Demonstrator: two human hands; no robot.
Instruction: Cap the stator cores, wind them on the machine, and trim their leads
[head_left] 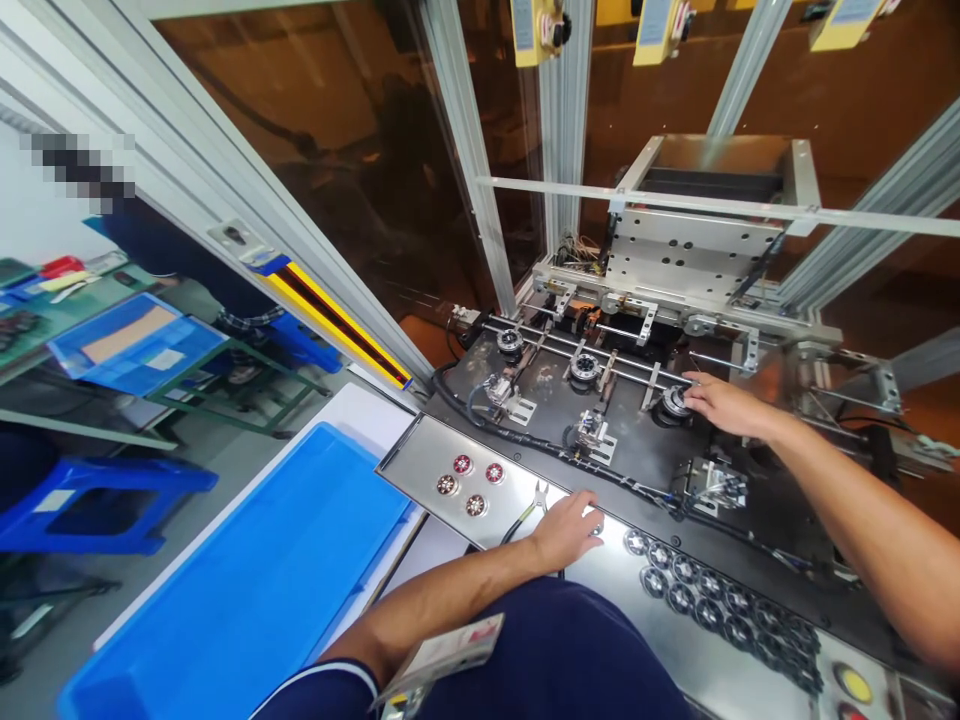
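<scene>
My right hand [724, 405] has fingers bunched at a round part [674, 403] on the black machine plate [643, 455], likely steadying it; left hand [564, 532] curls, thumb apart, by a small disc [597, 527] on the metal tray [420, 452], grips unclear.

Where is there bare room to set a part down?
The blue bin looks bare, as does the left end of the metal tray, beside four small round parts. A smaller patch separates the left hand from the black rings, which crowd the other end.
</scene>
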